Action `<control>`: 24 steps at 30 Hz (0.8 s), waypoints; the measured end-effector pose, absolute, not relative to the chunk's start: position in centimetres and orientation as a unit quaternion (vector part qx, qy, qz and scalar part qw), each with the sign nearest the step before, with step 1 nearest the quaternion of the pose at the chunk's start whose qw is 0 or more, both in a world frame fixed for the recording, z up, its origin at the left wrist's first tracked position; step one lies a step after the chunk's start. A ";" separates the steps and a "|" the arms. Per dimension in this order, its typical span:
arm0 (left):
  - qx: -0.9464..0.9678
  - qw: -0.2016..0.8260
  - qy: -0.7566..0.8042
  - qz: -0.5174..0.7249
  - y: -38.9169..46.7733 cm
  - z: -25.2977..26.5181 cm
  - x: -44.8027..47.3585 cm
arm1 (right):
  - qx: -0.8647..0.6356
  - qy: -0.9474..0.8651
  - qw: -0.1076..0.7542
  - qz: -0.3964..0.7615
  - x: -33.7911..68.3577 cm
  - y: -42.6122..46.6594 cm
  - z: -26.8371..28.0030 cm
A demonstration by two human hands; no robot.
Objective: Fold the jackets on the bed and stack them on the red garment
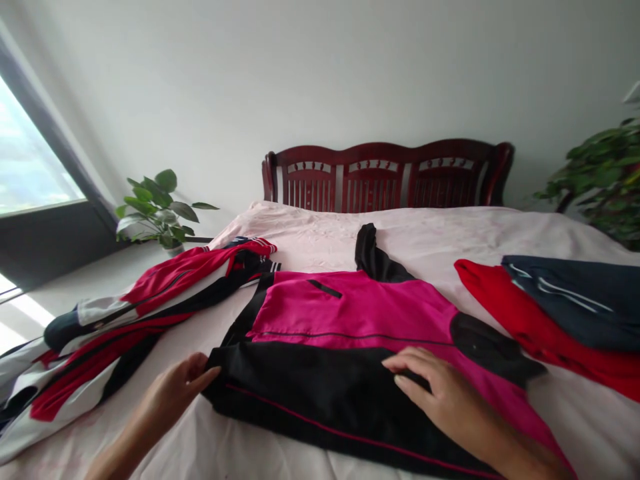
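A magenta and black jacket lies spread on the bed in front of me. Its black sleeve with a thin pink stripe runs across the near side of the body. At the sleeve's left end, my left hand pinches the fabric corner between thumb and fingers. Farther right, the thumb and fingers of my right hand grip the upper edge of the same sleeve, near the magenta panel. The other black sleeve stretches away toward the headboard.
Red, white and navy jackets lie along the bed's left side. Folded red clothing and dark blue clothing are at the right. Behind stands a dark wooden headboard, with leafy plants either side.
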State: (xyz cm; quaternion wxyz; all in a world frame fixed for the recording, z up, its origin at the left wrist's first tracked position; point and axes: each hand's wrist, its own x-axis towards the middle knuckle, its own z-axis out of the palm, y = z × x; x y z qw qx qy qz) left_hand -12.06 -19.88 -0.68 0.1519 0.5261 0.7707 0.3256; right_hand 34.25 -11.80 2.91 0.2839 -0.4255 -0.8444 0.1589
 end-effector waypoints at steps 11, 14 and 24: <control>0.547 0.239 0.713 0.368 -20.2 1.2 -10.3 | -0.389 -0.882 0.257 -0.061 27.7 -10.0 -3.3; 0.536 0.197 0.712 0.409 -19.8 0.8 -10.7 | -0.414 -0.872 0.251 -0.078 28.1 -10.0 -3.9; 0.569 -0.015 0.780 0.260 -18.0 0.3 -10.4 | -0.444 -0.851 0.266 -0.096 28.2 -10.2 -3.9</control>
